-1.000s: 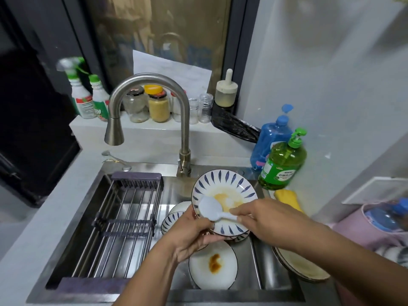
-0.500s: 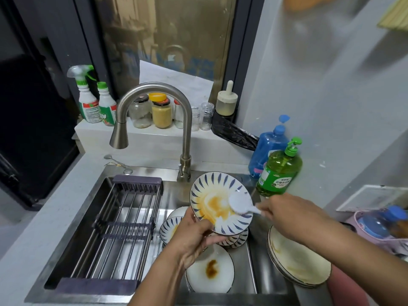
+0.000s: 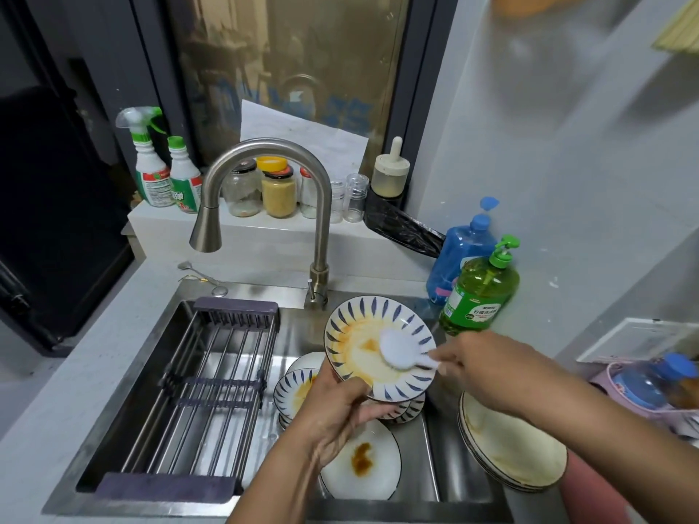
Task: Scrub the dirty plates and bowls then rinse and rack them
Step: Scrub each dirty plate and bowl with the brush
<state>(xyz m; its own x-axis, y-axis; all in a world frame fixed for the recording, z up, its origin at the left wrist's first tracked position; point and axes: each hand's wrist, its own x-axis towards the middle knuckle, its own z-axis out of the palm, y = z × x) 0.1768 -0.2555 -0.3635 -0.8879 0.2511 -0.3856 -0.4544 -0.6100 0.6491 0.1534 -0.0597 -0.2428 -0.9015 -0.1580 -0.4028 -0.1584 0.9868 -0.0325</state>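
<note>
The handle of a white scrub brush (image 3: 398,352) is pinched in the grip of the right hand (image 3: 488,366), and the brush head is pressed against the inner face of a blue-patterned plate (image 3: 363,327). That plate is held tilted above the sink (image 3: 431,467), its lower rim clamped in the grip of the left hand (image 3: 336,414), thumb on the face and fingers curled behind. An orange smear is spread across the plate's centre, so the scrubbing step is judged to be in hand and far from finished.

Below, more dirty ware is stacked in the sink: patterned bowls (image 3: 295,391) and a white plate (image 3: 361,461) with a brown stain. Another stack of soiled plates (image 3: 510,451) is leaned at the right edge. The drying rack (image 3: 212,376) across the left of the sink is seen to hold nothing, and no water is seen at the faucet (image 3: 264,191).

More passes of the brush over the smear are called for next, with the plate kept steady; rinsing would then require the tap to be opened.
</note>
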